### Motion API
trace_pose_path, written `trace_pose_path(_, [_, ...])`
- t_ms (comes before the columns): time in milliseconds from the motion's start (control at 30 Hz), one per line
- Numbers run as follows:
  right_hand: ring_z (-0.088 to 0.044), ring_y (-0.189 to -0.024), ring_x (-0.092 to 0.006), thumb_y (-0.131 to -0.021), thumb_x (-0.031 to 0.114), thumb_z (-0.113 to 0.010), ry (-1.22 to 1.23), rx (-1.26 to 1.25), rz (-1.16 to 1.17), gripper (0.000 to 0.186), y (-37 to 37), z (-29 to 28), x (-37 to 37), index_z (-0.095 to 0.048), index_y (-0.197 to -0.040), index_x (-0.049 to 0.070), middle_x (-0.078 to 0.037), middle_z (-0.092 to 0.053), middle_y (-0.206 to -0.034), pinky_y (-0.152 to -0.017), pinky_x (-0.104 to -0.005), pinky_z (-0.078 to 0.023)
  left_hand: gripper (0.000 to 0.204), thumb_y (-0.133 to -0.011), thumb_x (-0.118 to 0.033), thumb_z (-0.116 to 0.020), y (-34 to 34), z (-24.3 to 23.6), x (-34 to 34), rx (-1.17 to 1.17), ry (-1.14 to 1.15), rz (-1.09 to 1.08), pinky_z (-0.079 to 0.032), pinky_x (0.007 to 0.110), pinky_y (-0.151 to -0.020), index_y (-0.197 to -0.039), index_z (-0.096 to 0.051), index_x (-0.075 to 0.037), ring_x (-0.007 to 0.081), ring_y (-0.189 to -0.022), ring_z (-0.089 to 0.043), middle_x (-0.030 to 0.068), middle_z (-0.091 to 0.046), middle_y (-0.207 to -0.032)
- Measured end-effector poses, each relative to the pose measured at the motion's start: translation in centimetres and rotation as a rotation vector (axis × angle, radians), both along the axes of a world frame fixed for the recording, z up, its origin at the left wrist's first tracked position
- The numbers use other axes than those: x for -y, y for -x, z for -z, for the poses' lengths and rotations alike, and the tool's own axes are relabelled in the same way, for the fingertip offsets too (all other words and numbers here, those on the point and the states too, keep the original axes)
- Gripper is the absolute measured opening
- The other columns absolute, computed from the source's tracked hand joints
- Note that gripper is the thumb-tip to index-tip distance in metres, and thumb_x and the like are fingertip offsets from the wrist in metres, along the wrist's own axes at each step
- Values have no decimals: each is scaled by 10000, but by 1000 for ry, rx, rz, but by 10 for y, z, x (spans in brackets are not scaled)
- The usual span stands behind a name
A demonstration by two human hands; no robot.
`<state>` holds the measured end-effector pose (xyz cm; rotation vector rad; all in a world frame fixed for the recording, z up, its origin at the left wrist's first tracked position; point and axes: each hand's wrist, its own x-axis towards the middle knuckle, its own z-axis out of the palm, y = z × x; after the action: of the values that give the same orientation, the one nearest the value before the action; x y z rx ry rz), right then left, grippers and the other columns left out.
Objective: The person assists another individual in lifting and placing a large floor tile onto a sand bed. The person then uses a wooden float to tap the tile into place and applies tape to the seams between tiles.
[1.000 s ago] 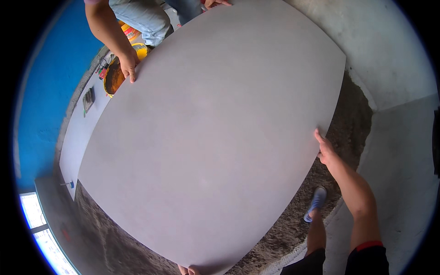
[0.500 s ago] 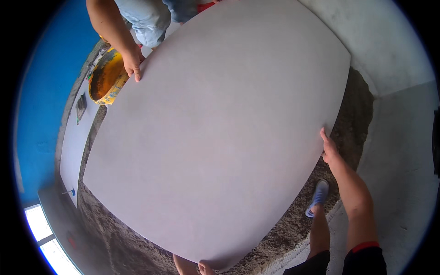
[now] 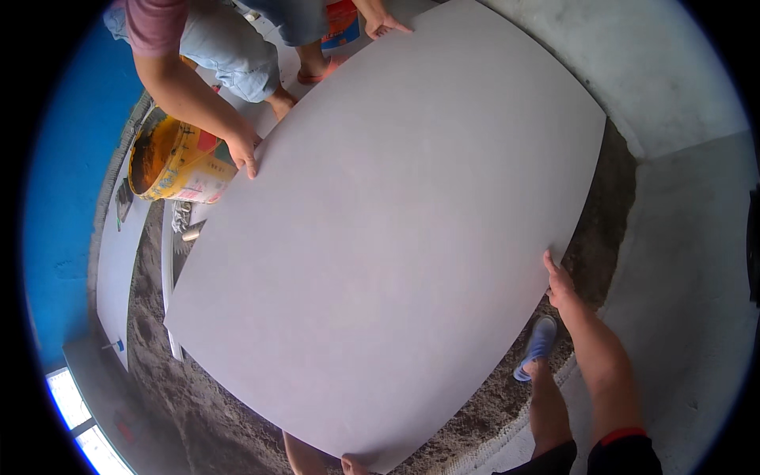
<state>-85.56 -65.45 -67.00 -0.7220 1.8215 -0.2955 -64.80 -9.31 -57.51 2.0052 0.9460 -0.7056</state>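
Note:
A large pale grey floor tile (image 3: 380,237) fills the middle of the view, held above rough mortar. My right hand (image 3: 559,283) grips its right edge, thumb on the top face and fingers mostly hidden beneath. At the near edge my left hand (image 3: 354,465) shows only its thumb over the rim; the rest is under the tile or out of view. Across from me, a co-worker's hand (image 3: 244,150) holds the tile's far left edge, and that person's other hand (image 3: 385,24) touches the far edge.
A yellow stained bucket (image 3: 198,170) stands by the far left edge, a red and blue bucket (image 3: 342,24) farther back. Grey-brown mortar (image 3: 162,356) lies below. Laid tile (image 3: 115,293) runs beside the blue wall (image 3: 67,198). A grey wall (image 3: 689,237) rises at right.
The tile has shifted right, away from the yellow bucket, uncovering more of the bucket and a white strip beside it. The co-worker's second hand and more of their legs now show.

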Motion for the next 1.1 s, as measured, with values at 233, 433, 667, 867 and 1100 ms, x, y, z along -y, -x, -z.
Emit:
trace_pose_path(233, [-454,-1179,-215,-727,658,-699,5,-94,28,877,61,46,3,-408,-1386,157,-53,-466,-1323,-915,-453,-386,493,-1013,-442,-365,11,34,-20,-42,72,120,-442,385,-887,-1195,-528,-13,222,-1019,-502,96,-565,-1110])
trace_pose_path(433, [-454,-1152,-197,-737,640,-697,33,-47,-1,842,84,72,7,-420,-1384,177,-19,-485,-1304,-864,-423,-385,490,-1007,-444,-391,30,107,-96,-57,60,290,-454,391,-863,-1241,-503,-28,230,-996,-518,89,-575,-1097])
trace_pose_path(667, [-444,-1168,-186,-752,652,-669,-3,-35,-50,809,93,82,20,-425,-1386,212,14,-483,-1315,-863,-398,-374,504,-1001,-453,-410,22,51,2,-196,56,127,-467,392,-840,-1290,-482,-46,235,-981,-532,86,-582,-1099])
trace_pose_path(867, [-429,-1229,-218,-781,616,-664,92,5,-91,825,123,103,47,-389,-1414,164,-26,-468,-1357,-956,-448,-369,522,-996,-460,-427,29,29,61,-284,73,68,-478,393,-820,-1332,-464,-62,239,-968,-543,83,-588,-1102])
trace_pose_path(1100, [-446,-1210,-248,-767,627,-669,52,-23,-101,910,118,106,84,-350,-1433,96,-70,-462,-1372,-971,-433,-368,549,-976,-504,-448,55,70,34,-230,102,57,-443,312,-496,-1393,-423,-147,167,-677,-530,78,-602,-1074])
